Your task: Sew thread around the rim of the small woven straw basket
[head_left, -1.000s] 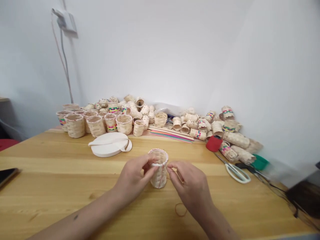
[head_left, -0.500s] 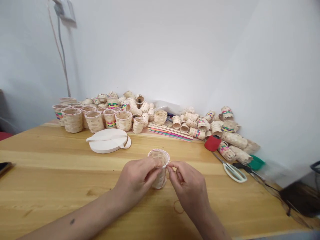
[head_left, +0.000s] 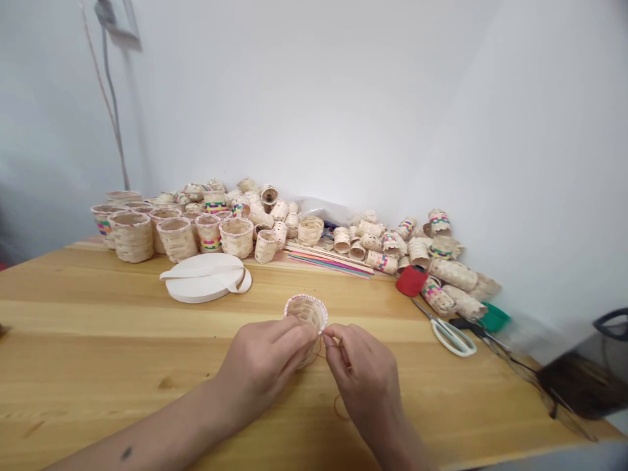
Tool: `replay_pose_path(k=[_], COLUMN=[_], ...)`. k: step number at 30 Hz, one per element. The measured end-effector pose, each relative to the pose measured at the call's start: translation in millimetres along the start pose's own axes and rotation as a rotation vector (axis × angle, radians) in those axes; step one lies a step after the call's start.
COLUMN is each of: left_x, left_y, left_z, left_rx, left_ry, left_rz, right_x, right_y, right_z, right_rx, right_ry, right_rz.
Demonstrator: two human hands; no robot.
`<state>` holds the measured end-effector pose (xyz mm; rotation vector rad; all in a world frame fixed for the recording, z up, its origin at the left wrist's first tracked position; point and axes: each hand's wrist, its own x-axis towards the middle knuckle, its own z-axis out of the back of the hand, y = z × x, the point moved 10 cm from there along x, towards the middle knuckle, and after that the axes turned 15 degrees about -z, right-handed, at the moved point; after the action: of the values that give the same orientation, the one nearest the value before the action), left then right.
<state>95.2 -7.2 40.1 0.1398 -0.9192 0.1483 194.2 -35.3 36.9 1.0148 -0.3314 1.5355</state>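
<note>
A small woven bark basket [head_left: 307, 313] with a pinkish stitched rim is tilted in my left hand [head_left: 262, 373], which is shut around its lower body and hides most of it. My right hand [head_left: 360, 373] is at the basket's right rim, with thumb and fingertips pinched together on a thin reddish thread [head_left: 320, 353]. The thread runs down beside the basket, and a loose loop of it [head_left: 338, 407] lies on the table under my right hand. Any needle is too small to tell.
On the wooden table [head_left: 98, 340] stand several woven baskets [head_left: 131, 235] and a heap of bark cylinders [head_left: 265, 219] along the wall. Nearby are a white tape roll [head_left: 203, 278], coloured strips [head_left: 328, 263], a red spool [head_left: 412, 280] and scissors [head_left: 451, 338].
The basket has tipped back, its mouth now facing up more. My hands have come closer together at its rim. The whole scene has shifted left in view.
</note>
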Motion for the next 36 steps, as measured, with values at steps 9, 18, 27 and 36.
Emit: replay_pose_path(k=[9,18,27,36], left_x=[-1.9,-1.8,-6.5,-13.6], left_y=[-0.6,-3.5,29.8,39.3], left_z=[-2.2,2.9,-8.6,-8.0], left_rx=[0.014,0.014,-0.369,-0.443], left_ry=[0.013,-0.043,-0.085,-0.156], left_rz=[-0.035,-0.078,0.248,0.354], right_x=[0.7,-8.2,-7.8,-13.2], right_y=[-26.2,-49.6,-45.1,-37.3], right_z=[-5.8,-32.4,-37.9,-21.7], right_rx=[0.177,0.591,0.606,0.362], right_ry=[0.055,0.275,0.266,0.091], right_rz=[-0.283,-0.644,-0.657,-0.425])
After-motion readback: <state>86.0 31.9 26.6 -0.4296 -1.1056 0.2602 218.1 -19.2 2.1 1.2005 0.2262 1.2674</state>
